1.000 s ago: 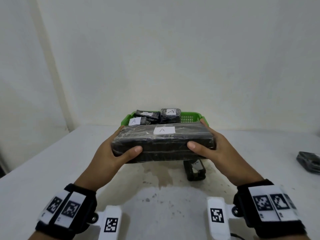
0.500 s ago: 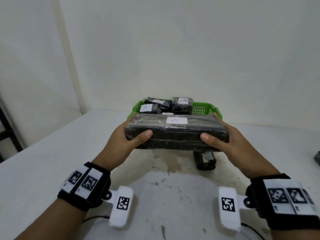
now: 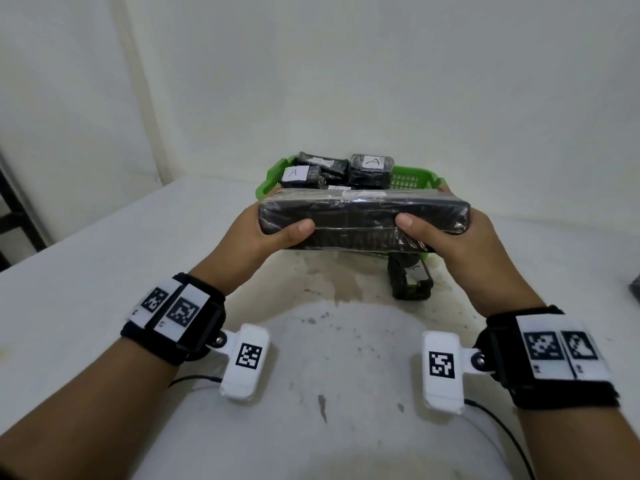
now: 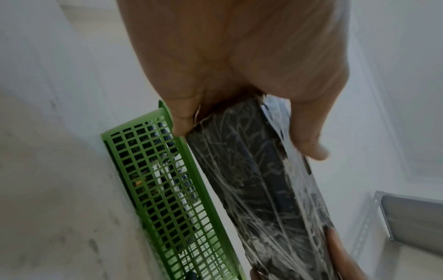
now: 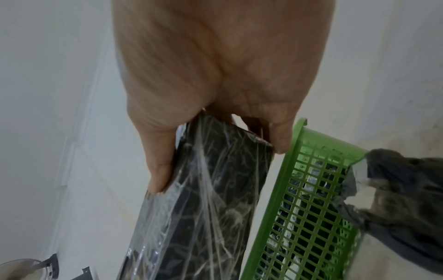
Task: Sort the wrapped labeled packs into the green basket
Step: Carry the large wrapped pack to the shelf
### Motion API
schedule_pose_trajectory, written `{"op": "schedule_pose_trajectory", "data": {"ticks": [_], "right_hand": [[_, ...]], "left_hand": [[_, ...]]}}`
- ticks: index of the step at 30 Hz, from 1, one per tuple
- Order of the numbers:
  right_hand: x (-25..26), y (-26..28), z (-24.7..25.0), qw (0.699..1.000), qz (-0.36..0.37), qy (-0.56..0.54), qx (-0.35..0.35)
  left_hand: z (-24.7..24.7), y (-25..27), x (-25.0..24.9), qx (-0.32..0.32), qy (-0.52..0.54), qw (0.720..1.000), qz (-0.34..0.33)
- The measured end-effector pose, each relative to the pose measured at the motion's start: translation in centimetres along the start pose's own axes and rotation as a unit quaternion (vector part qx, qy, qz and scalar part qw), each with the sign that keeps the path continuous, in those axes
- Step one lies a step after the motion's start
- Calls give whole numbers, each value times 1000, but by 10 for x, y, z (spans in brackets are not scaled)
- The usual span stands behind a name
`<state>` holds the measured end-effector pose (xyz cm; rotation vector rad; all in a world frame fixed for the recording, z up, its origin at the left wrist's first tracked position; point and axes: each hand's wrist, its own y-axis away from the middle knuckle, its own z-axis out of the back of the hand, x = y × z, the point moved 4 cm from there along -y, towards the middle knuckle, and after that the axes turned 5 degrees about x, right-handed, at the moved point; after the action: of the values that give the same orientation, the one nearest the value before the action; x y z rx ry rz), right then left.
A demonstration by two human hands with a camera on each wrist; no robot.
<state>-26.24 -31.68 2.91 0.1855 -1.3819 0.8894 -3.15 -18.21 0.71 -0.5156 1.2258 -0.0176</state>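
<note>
A long black pack wrapped in clear film [image 3: 363,220] hangs in the air just in front of the green basket [image 3: 412,176]. My left hand [image 3: 273,226] grips its left end and my right hand [image 3: 446,233] grips its right end, thumbs on the near side. Its white label on top is seen edge-on. The basket holds several wrapped black packs, two showing an "A" label [image 3: 294,173]. In the left wrist view the pack [image 4: 263,180] runs beside the basket's mesh wall [image 4: 163,189]. In the right wrist view the pack [image 5: 215,189] lies next to the basket's mesh wall [image 5: 307,199].
A small wrapped black pack [image 3: 410,280] lies on the white table below the held one. Another dark object [image 3: 634,289] sits at the right edge. White walls close the table's back and left. A metal shelf frame [image 4: 407,217] shows in the left wrist view.
Both hands have carried the long pack forward and a little higher toward the basket. Its top has tilted away, so the label now shows edge-on.
</note>
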Motion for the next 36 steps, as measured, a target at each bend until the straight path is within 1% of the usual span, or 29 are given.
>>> {"op": "schedule_pose_trajectory", "data": {"ticks": [4,8,12,14,16,19,20,22,24,27,29,31,34,36], "right_hand": [[-1,-1,-1,999,-8,20,37],[1,0,0,999,10,27,45],[2,1,1,996,15,19,82],[3,1,3,995,12,16,100],[4,1,5,993,11,40,115],[5,2,8,988,14,59,140],[6,3,8,988,22,60,142],[8,2,9,989,38,68,123],[8,1,9,991,39,71,109],[1,-1,11,993,17,20,119],[-4,-3,14,993,5,-3,119],[-6,-4,15,993,8,1,118],[-4,-2,14,991,10,3,135],[0,0,11,990,19,14,137]], "left_hand": [[4,0,-1,-26,11,1000,0],[2,0,-4,5,20,1000,1],[5,0,-7,-17,17,1000,2],[4,1,-7,2,48,999,9],[4,2,-8,21,59,998,21],[4,1,-9,11,57,998,21],[5,0,-8,9,68,997,18],[5,1,-9,17,76,997,10],[6,1,-10,21,50,999,5],[7,1,-12,-4,27,1000,-3],[7,1,-13,6,29,1000,-9],[7,2,-11,23,27,999,-1],[11,0,-10,7,33,999,8],[10,0,-10,15,42,999,3]]}}
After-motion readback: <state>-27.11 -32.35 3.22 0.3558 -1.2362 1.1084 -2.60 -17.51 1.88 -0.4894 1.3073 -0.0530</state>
